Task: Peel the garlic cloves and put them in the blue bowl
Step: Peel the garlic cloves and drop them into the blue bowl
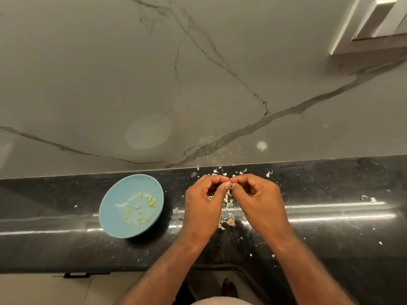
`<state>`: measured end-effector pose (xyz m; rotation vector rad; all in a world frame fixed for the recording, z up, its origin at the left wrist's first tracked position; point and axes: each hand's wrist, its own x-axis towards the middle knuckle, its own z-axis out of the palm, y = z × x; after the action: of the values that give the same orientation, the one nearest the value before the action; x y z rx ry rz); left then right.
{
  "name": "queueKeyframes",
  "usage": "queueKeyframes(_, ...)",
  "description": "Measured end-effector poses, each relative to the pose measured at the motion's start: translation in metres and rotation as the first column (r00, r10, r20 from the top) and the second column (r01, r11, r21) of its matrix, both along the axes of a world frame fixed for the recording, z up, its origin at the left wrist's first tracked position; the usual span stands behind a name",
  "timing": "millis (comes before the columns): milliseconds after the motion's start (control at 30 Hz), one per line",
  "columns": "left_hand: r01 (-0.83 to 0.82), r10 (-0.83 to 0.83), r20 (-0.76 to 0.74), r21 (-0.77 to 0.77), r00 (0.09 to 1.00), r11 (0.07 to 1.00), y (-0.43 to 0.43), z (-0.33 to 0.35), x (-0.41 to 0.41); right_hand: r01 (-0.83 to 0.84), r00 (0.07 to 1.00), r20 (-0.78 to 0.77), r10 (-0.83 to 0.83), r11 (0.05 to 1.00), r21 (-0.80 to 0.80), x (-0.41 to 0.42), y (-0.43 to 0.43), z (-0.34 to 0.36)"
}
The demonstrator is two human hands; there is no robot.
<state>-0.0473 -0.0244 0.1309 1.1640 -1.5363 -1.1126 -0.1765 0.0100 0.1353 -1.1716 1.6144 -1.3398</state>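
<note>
Head view: left hand (204, 201) & right hand (257, 199) meet fingertip to fingertip above the tabletop (330, 227), both grips pinched on one small clove (230, 188), mostly hidden. Best approach, I'd say: nick the papery skin w/ a thumbnail, roll lightly, don't crush. The blue bowl (103, 214), smooth & shallow, sits just left w/ pale yellow peeled cloves (137, 207) inside. Dry whitish skin flakes (229, 216) litter the glossy black stone.

Both hands meet fingertip to fingertip above the dark surface (330, 234). Left hand (203, 205) and right hand (262, 203) pinch a garlic clove (230, 189), mostly hidden. Blue bowl (116, 194), left of the left hand, holds small peeled cloves (137, 207). Skin scraps (229, 217) lie beneath and beyond the hands. A veined marble wall (198, 84) rises beyond them.
</note>
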Motion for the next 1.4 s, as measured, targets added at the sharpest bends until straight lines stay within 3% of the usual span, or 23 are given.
queueKeyframes(333,0.056,-0.02,0.109,-0.339,0.994,0.939,-0.016,0.022,0.015,0.024,0.995,-0.091,-0.036,0.99,-0.136,0.014,-0.014,0.023)
queueKeyframes(600,0.064,-0.044,0.077,-0.278,0.996,0.958,-0.028,0.033,0.015,0.04,0.99,-0.128,-0.063,0.983,-0.177,0.018,-0.021,0.034)
queueKeyframes(867,0.067,-0.061,0.035,-0.21,0.998,0.975,-0.026,0.038,0.005,0.185,0.977,-0.067,-0.202,0.962,-0.202,0.024,-0.023,0.033)
queueKeyframes(1033,0.016,-0.016,-0.101,-0.003,0.995,1.0,-0.025,0.039,0.004,0.154,0.988,-0.009,-0.157,0.976,-0.154,0.025,-0.024,0.038)
queueKeyframes(1267,-0.031,0.03,-0.044,-0.016,0.999,0.999,-0.025,0.036,0.009,0.105,0.994,-0.004,-0.106,0.988,-0.116,0.027,-0.025,0.04)
queueKeyframes(1400,-0.004,0.008,-0.065,0.052,0.998,0.999,-0.023,0.034,0.011,0.07,0.997,0.038,-0.065,0.99,-0.123,0.029,-0.025,0.041)
